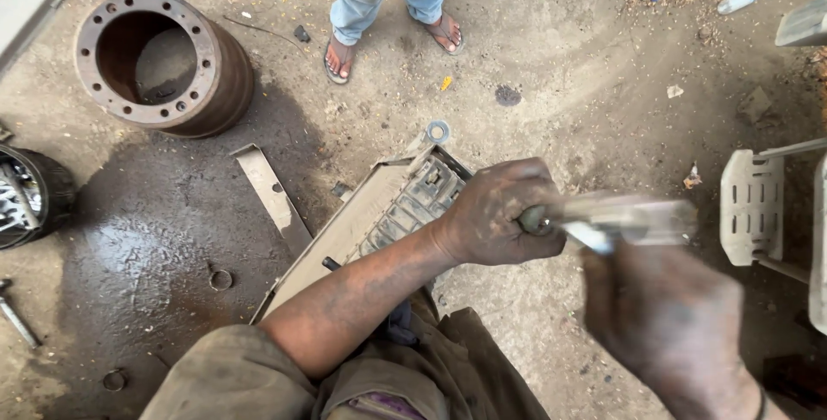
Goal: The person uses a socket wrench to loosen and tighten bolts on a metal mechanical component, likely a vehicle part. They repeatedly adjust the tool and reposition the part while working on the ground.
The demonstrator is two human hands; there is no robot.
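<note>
Looking down from the head camera, the left hand (500, 213) sits at centre, clamped around a blurred pale cylindrical tool (624, 220) pointing toward three o'clock; the right hand (668, 325), at five o'clock, touches it, grip unclear. A rusty brake drum (164, 62) rests at ten o'clock, a bystander's sandalled feet (392, 45) at twelve

Our left hand (500, 213) is clenched into a fist, forearm extended forward and grimy; our right hand (668, 321), blurred and nearer the camera, rises beside it with fingers curled.
</note>
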